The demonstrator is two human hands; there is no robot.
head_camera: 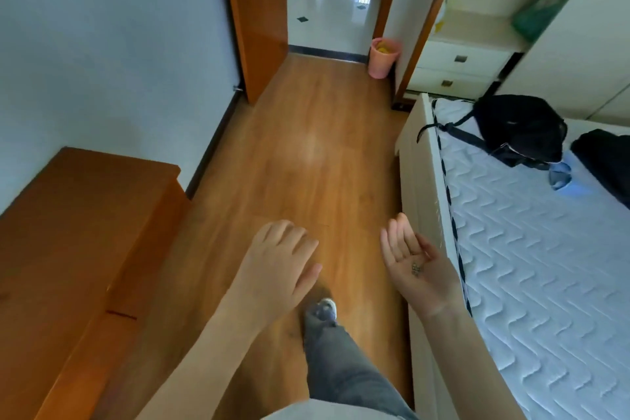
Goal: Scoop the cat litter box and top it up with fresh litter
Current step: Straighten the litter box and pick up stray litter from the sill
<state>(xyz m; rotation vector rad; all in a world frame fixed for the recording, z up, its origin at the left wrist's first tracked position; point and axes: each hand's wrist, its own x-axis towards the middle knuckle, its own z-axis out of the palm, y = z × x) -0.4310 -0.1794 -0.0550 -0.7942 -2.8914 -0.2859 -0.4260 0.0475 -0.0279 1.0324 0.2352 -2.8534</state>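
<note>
My right hand (414, 261) is turned palm up with relaxed fingers, and a few small grey litter grains (416, 269) lie in the palm. My left hand (279, 261) hangs palm down over the wooden floor, fingers loose, holding nothing. No litter box, scoop or litter bag is in view. A pink waste bin (383, 58) with something yellow inside stands on the floor by the doorway, far ahead of both hands.
A wooden cabinet (75, 235) stands at the left wall. A bed with a quilted mattress (531, 269) fills the right, with a black backpack (518, 128) on it. An open wooden door (257, 17) leads to a tiled hall. My leg and shoe (322, 312) are below.
</note>
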